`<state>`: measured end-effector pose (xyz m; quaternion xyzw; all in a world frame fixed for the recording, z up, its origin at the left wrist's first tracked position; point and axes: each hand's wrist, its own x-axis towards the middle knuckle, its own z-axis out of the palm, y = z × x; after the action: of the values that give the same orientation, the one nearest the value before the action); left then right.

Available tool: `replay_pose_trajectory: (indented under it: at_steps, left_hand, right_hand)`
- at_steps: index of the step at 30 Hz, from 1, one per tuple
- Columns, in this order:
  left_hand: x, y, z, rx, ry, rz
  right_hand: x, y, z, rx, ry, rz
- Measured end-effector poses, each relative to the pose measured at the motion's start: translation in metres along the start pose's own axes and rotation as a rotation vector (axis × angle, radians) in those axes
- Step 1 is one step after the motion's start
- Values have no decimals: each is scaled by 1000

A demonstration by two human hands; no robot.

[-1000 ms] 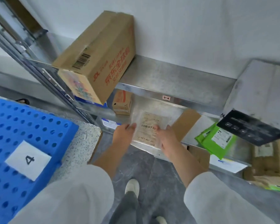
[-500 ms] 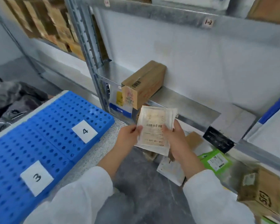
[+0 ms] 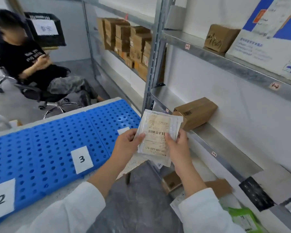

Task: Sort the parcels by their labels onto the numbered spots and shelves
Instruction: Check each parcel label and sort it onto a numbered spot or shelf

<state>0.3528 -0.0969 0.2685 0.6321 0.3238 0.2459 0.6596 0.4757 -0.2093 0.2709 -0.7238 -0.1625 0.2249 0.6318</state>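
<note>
I hold a flat white envelope parcel (image 3: 158, 132) upright in front of me, its barcode label facing me. My left hand (image 3: 127, 145) pinches its left edge and my right hand (image 3: 178, 145) grips its right edge. To the left lies a blue perforated mat (image 3: 49, 148) with paper tags 2 (image 3: 1, 199) and 3 (image 3: 81, 159); another tag is partly hidden behind the parcel. On the right stands a metal rack whose middle shelf (image 3: 225, 145) carries a cardboard box (image 3: 196, 113). The upper shelf (image 3: 217, 59) has small number tags on its front edge.
A person sits on an office chair (image 3: 45, 96) at the back left, beside a black crate (image 3: 45, 29). Stacked cardboard boxes (image 3: 128, 42) fill the far rack. The upper shelf holds a brown box (image 3: 220, 38) and a large white and blue box (image 3: 272, 47). Parcels, one green (image 3: 242, 217), lie low down.
The parcel has come up from the low shelf to chest height, still in both hands. My view has swung up and left, bringing the numbered mat and the seated person into sight.
</note>
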Motion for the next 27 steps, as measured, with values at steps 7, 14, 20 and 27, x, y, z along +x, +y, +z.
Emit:
replay_pose_trajectory:
  at_steps: [7, 14, 20, 27]
  left_hand:
    - [-57, -4, -129, -93, 264, -57]
    - [-179, -24, -270, -70, 619, -98]
    - [-281, -25, -359, -117, 907, -69]
    - [-369, -28, -430, -91, 1036, -20]
  right_hand:
    - [-46, -10, 121, -48, -343, -23]
    - [-154, -16, 259, -142, -750, -69]
    - [-259, -23, 356, -190, -970, -103]
    - [-360, -21, 417, -179, -1080, -150]
